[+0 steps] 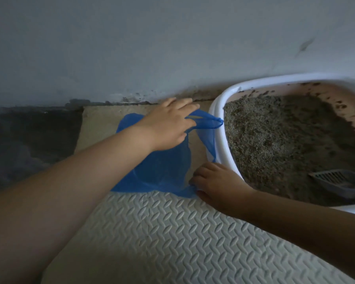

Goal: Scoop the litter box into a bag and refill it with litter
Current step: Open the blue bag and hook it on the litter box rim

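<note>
Blue plastic bag [162, 167] lies spread on the floor, just left of the litter box [217, 128]. Its near edge reaches the white embossed foam mat [162, 232], and the rest covers a tan strip of floor below the grey wall [172, 48].

My left grip [168, 128] is closed on the bag's upper handle, fingers over it and thumb under. The handle stretches rightward and its tip touches the box's white rim.

My right grip [219, 185] is curled at the bag's near right corner, fingertips pinching the film there, knuckles close to the box wall. The second handle runs up along that wall.

Box contents: grey-brown litter [275, 136], with dark specks stuck to the pink inner wall. A grey slotted scoop [340, 181] lies on the litter at the near right, untouched.
</note>
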The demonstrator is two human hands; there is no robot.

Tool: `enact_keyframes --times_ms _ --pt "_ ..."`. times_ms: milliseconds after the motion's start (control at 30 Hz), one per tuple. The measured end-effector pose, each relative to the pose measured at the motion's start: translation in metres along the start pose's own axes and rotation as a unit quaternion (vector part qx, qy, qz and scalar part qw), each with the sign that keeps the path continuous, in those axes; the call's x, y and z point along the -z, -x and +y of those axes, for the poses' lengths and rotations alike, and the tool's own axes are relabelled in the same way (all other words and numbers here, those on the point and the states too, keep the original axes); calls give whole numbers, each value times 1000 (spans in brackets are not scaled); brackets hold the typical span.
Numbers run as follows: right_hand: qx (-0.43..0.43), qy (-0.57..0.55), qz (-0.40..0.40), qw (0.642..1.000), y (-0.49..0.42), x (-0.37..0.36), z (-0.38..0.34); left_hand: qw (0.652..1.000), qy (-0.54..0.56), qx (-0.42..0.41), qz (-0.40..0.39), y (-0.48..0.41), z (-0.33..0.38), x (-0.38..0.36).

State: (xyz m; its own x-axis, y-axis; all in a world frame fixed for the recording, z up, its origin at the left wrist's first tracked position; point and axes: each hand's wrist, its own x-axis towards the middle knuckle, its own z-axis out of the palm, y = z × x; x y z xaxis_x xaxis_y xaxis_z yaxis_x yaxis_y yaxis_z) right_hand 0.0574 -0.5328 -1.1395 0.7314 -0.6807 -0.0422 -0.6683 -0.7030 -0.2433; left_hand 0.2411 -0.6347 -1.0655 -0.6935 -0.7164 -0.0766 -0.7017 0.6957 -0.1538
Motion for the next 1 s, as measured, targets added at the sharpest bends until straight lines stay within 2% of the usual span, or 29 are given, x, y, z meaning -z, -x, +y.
enact_keyframes --times_ms 167,267,400,500,633,700,800,900,1000 --pt "4 33 -59 998 1 3 -21 999 -4 -19 -33 -25 -2 -10" --pt "-4 9 -69 998 6 2 -35 999 37 -8 -3 -31 -5 -16" --pt "-24 2 -120 992 18 -5 -43 994 106 8 22 -39 -8 -18" --pt "-68 -23 -142 987 31 -2 -43 986 161 30 39 -47 -7 -16" --pt "-73 -23 -205 976 50 3 -52 973 219 49 53 -57 -5 -11" --pt "-65 -7 -207 976 59 -5 -55 968 235 58 63 -59 -3 -10" --pt "-108 -9 -192 975 63 -9 -56 965 244 63 69 -58 -1 -8" --pt "-163 -29 -203 965 64 -5 -54 968 236 59 55 -57 -2 -6" --pt "-171 -28 -208 963 67 -4 -51 972 229 52 29 -56 -1 -7"
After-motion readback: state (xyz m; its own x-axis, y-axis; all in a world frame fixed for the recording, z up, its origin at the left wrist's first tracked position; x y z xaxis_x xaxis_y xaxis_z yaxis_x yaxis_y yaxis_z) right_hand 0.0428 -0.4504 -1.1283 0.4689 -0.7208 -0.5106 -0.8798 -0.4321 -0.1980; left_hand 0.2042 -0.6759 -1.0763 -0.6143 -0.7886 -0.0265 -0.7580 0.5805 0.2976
